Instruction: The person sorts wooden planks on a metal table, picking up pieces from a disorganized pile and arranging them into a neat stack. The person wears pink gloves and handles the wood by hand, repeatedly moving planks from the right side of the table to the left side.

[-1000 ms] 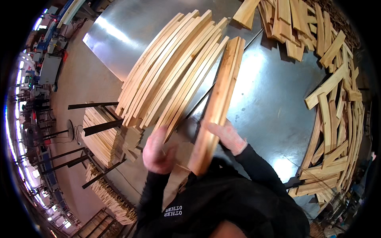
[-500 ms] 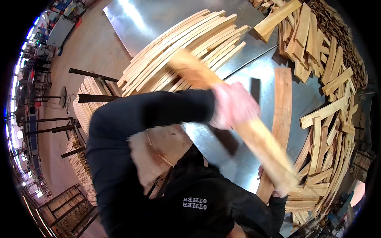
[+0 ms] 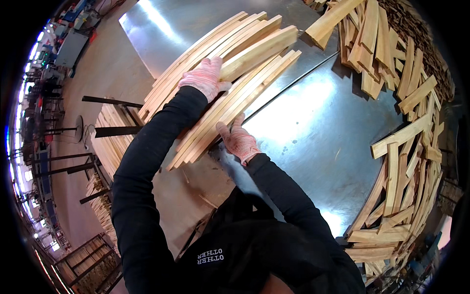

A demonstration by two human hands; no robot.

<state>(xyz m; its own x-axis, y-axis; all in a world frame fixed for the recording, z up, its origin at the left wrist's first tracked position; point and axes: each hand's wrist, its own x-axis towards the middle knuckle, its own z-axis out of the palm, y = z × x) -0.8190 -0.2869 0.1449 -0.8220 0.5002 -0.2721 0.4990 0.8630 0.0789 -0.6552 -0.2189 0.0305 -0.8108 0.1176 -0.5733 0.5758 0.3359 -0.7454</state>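
Note:
Curved pale wooden strips (image 3: 193, 68) stand on edge side by side across the left part of the metal table, bowed the same way. My left hand (image 3: 203, 79), in a pinkish knit glove, is closed over a wider curved wooden board (image 3: 259, 53) among them, thumb on its near side. A narrow gap parts this board from the nearer strips (image 3: 245, 100). My right hand (image 3: 240, 141), gloved alike, has thumb and fingers apart, beside the outer face of the nearest strip. Whether its fingertips touch that strip I cannot tell.
A shiny metal table (image 3: 313, 132) with a dark seam carries loose wooden pieces (image 3: 396, 171) heaped along its right side. More boards (image 3: 369, 46) lie at the far right. Dark metal bars (image 3: 117, 131) and stacked strips (image 3: 110, 139) stand left of the table.
The board that my left hand was swinging over the table is no longer in mid-air. Both hands have moved left to the row of strips. The board lying at right is gone from there.

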